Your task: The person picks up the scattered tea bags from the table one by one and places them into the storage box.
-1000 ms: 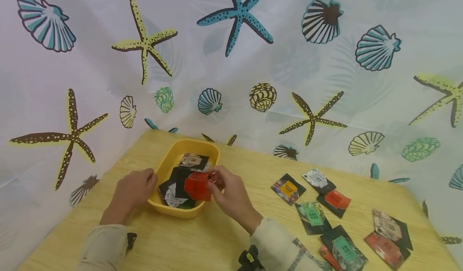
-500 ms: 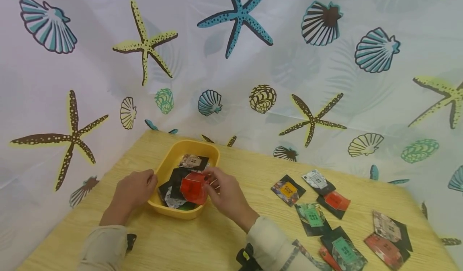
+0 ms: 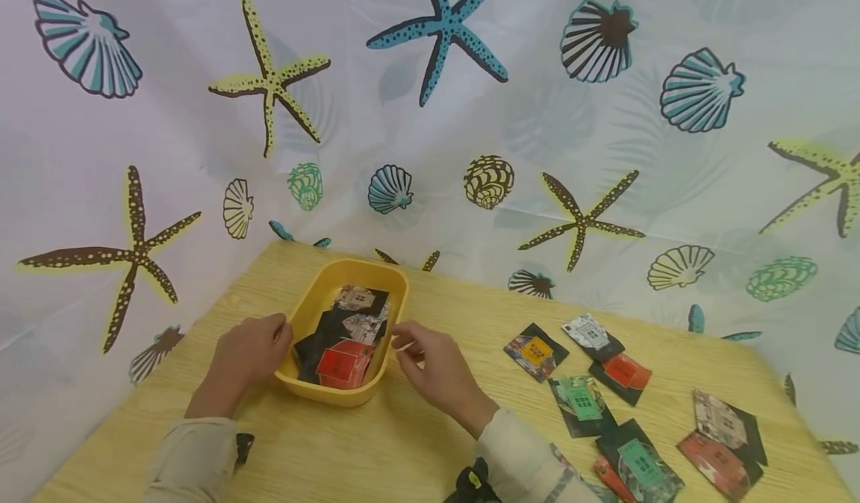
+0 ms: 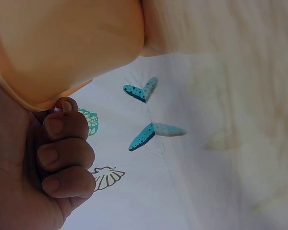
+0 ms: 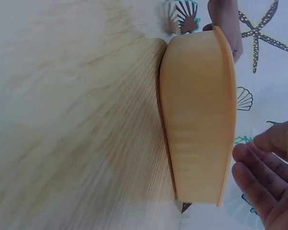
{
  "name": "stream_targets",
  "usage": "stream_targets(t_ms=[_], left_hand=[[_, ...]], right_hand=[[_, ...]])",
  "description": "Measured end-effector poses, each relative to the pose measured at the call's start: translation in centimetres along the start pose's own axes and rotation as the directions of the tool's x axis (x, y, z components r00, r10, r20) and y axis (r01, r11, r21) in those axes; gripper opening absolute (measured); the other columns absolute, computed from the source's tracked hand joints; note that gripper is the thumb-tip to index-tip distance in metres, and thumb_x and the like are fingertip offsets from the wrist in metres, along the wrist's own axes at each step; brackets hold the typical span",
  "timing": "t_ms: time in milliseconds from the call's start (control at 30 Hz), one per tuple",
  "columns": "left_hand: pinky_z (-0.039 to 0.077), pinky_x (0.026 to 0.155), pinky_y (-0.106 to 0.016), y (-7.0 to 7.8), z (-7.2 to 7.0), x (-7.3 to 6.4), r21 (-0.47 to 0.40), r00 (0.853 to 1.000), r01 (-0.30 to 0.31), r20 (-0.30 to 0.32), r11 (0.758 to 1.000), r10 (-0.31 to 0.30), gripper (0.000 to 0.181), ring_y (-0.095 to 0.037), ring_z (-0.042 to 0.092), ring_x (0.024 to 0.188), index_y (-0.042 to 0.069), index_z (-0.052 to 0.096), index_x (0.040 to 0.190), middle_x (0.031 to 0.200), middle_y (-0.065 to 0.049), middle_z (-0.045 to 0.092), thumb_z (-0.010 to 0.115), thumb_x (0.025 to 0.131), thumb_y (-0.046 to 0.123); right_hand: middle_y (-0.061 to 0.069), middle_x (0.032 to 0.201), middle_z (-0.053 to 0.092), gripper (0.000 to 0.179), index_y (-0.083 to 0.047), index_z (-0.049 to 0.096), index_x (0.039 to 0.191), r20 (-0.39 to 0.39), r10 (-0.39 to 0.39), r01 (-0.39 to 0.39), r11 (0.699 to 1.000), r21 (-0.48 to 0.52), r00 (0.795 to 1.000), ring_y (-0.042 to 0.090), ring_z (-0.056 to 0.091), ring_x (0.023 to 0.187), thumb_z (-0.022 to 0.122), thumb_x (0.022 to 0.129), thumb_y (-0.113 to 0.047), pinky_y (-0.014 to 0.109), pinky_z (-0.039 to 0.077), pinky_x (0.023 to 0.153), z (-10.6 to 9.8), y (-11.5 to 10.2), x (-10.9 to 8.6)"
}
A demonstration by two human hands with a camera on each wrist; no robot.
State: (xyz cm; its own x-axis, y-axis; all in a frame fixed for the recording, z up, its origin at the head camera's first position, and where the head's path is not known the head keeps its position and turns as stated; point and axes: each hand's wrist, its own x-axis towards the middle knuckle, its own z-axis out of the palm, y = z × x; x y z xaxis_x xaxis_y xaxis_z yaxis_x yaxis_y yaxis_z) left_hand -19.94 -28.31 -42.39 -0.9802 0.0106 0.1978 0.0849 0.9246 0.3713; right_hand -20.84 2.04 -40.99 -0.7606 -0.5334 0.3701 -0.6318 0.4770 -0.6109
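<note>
My left hand [image 3: 254, 348] grips the left rim of a yellow plastic bin [image 3: 304, 301]. In the left wrist view its fingers [image 4: 65, 154] curl beside the bin's wall [image 4: 72, 40]. Inside the bin lie several flat square packets; a red and black packet [image 3: 339, 365] is on top at the near end, and a black one with a tan label [image 3: 360, 299] lies at the far end. My right hand [image 3: 438, 365] is at the bin's right rim with relaxed fingers and nothing between them. In the right wrist view its fingers [image 5: 259, 175] are close beside the rim.
Several similar packets lie on the wooden table [image 3: 430, 458] to the right, among them one with an orange label [image 3: 536, 350], one with a green label [image 3: 581, 402] and a red one [image 3: 715, 464]. A white curtain [image 3: 463, 137] with starfish and shells stands behind the table.
My right hand has let go of the red packet, which now lies at the near end of the bin. The hand has drawn back to the right rim. My left hand stays in place.
</note>
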Motion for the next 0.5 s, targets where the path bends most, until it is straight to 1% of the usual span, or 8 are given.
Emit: stream_targets(t_ms=[100,167,200,267,367,433,500], left_hand=[[0.031,0.049,-0.029,-0.6,-0.4,0.0,0.001,1.0,-0.011,-0.003,1.0,0.011,0.032,-0.015,0.039,0.049,0.015,0.049,0.073,0.057,-0.001,0.043,0.041,0.102,0.025],[0.031,0.049,-0.029,-0.5,-0.1,0.0,-0.003,1.0,-0.022,-0.008,1.0,0.022,0.032,-0.015,0.039,0.049,0.015,0.049,0.073,0.057,-0.001,0.043,0.042,0.102,0.024],[0.031,0.049,-0.029,-0.5,0.0,0.0,0.001,1.0,-0.026,-0.016,1.0,0.026,0.032,-0.015,0.039,0.048,0.015,0.049,0.072,0.056,-0.001,0.043,0.042,0.102,0.024],[0.03,0.048,-0.029,-0.5,0.1,0.0,0.002,0.999,-0.029,-0.028,1.0,0.029,0.032,-0.015,0.039,0.048,0.014,0.049,0.072,0.056,-0.001,0.043,0.043,0.102,0.023],[0.031,0.049,-0.029,-0.4,0.1,0.1,0.007,0.999,-0.035,-0.026,0.999,0.035,0.031,-0.015,0.039,0.049,0.014,0.05,0.073,0.057,-0.001,0.044,0.044,0.102,0.024],[0.031,0.049,-0.029,-0.4,0.1,0.1,0.005,0.999,-0.036,-0.019,0.999,0.037,0.031,-0.016,0.04,0.049,0.014,0.05,0.073,0.057,-0.001,0.044,0.043,0.102,0.024],[0.031,0.049,-0.029,-0.4,0.1,0.2,0.006,0.999,-0.036,-0.018,0.999,0.036,0.032,-0.016,0.04,0.05,0.014,0.049,0.072,0.057,-0.001,0.043,0.043,0.102,0.024]], right_hand=[[0.006,0.102,0.074,0.021,-0.007,0.066,0.116,0.106,0.028,-0.027,1.0,-0.012,0.994,0.011,0.072,0.082,0.063,0.095,-0.008,0.023,0.057,0.076,-1.1,0.7,-1.5],[0.003,0.101,0.074,0.017,-0.009,0.069,0.111,0.177,0.044,-0.037,0.998,-0.045,0.983,0.006,0.069,0.082,0.063,0.095,-0.01,0.022,0.056,0.076,-2.4,1.6,-3.3],[0.001,0.1,0.074,0.015,-0.011,0.07,0.109,0.199,0.048,-0.036,0.997,-0.063,0.979,0.003,0.068,0.082,0.063,0.096,-0.012,0.022,0.056,0.075,-3.1,1.9,-4.2],[-0.001,0.099,0.075,0.012,-0.013,0.072,0.105,0.207,0.033,-0.016,0.996,-0.086,0.978,0.0,0.066,0.081,0.064,0.095,-0.014,0.023,0.056,0.074,-4.4,2.3,-5.8],[-0.002,0.098,0.075,0.011,-0.015,0.072,0.103,0.17,0.025,-0.008,0.995,-0.1,0.985,-0.004,0.063,0.08,0.066,0.095,-0.016,0.024,0.056,0.072,-6.4,2.4,-7.9],[-0.001,0.097,0.076,0.01,-0.016,0.072,0.103,0.164,0.015,0.003,0.994,-0.111,0.986,-0.006,0.062,0.079,0.066,0.095,-0.016,0.025,0.056,0.07,-7.8,2.3,-9.0],[-0.002,0.096,0.075,0.01,-0.016,0.072,0.103,0.184,0.013,0.013,0.99,-0.141,0.983,-0.007,0.061,0.078,0.066,0.095,-0.016,0.025,0.055,0.069,-9.0,2.1,-9.7]])
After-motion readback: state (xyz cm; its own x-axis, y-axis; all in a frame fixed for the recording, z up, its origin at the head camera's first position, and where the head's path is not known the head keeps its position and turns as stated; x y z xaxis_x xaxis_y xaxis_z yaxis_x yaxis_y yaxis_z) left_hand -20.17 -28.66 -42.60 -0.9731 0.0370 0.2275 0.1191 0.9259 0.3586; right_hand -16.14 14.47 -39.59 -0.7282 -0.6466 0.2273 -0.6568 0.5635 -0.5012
